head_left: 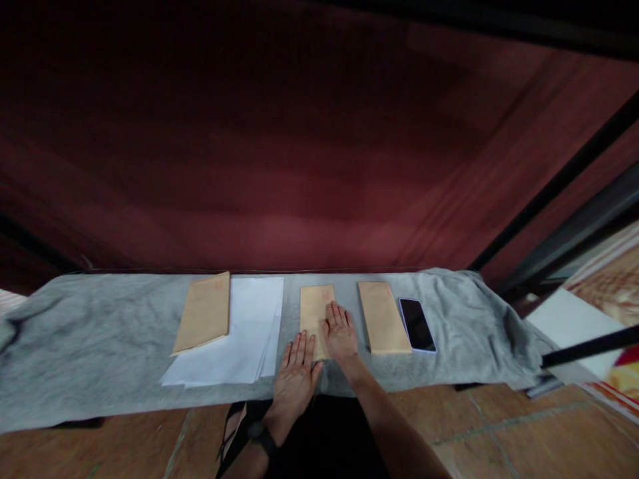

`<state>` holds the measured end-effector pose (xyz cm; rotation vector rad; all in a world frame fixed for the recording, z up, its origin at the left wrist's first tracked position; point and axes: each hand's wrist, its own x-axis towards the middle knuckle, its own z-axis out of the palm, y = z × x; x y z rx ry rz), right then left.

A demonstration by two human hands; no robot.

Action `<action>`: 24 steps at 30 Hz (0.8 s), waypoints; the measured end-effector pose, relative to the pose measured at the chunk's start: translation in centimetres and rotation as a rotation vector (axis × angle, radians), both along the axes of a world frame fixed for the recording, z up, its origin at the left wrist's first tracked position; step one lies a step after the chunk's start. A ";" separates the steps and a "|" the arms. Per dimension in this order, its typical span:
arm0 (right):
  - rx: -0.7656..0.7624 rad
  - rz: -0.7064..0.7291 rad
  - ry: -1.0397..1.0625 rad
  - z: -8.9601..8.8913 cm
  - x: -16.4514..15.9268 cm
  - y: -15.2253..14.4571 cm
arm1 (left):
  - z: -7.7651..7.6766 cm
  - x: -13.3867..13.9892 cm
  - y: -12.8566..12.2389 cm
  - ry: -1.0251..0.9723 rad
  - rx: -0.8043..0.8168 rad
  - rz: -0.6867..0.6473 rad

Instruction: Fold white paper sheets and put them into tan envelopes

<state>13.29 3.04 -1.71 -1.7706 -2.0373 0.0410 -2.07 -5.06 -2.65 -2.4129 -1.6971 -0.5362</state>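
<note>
A brown paper envelope (pixel 313 307) lies flat on the grey cloth in front of me, its long side pointing away. My left hand (pixel 298 372) rests on its near left corner, fingers stretched out. Along the right side of the same envelope lies my right hand (pixel 340 331), palm down with the fingers extended. To the right is a stack of brown envelopes (pixel 383 318). On the left, more brown envelopes (pixel 204 313) overlap several white paper sheets (pixel 249 349). The part of the envelope under my hands is hidden.
A phone (pixel 418 324) with a dark screen lies right of the envelope stack. The grey cloth (pixel 100 346) covers a narrow bench or table against a dark red panel (pixel 319 166). Black bars (pixel 554 179) slant at the right. Below is a tiled floor (pixel 449 419).
</note>
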 end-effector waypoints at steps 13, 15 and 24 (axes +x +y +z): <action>0.066 0.228 0.005 -0.9 0.1 -9.9 | 0.4 0.4 0.5 -0.159 -0.082 0.124; 0.072 0.200 0.023 -1.2 -0.3 -10.9 | 0.6 0.3 0.8 -0.257 -0.139 0.148; 0.087 0.126 0.044 -1.2 -1.0 -10.5 | 2.2 0.9 2.8 -0.952 -0.380 0.326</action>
